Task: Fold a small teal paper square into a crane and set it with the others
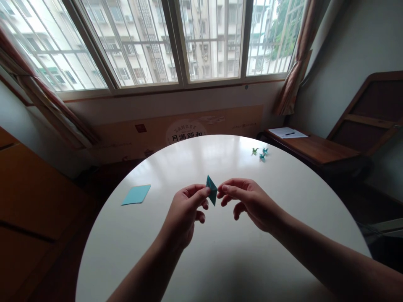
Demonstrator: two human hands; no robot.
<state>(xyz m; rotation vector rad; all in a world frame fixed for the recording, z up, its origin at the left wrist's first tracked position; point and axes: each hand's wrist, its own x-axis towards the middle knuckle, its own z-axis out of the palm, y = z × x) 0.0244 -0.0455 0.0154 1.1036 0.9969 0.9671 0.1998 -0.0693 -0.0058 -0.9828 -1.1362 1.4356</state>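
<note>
A small piece of folded teal paper (212, 193), shaped like a narrow diamond with pointed ends, is held up over the table. My left hand (189, 205) pinches its left side between thumb and fingers. At its right corner are the thumb and index fingertips of my right hand (244, 197), brought together in a pinch; the other fingers curl loosely below. Part of the paper is hidden behind my left thumb. Off to the left, a stack of square light-blue paper (136, 195) lies flat on the table.
The round white table (201, 268) fills the foreground. Toward its far right edge stand three small folded paper birds, a green one (255, 151) and two blue ones (262, 157). Beyond is a wooden chair (317, 147) with a white sheet (285, 132) and a pen on it.
</note>
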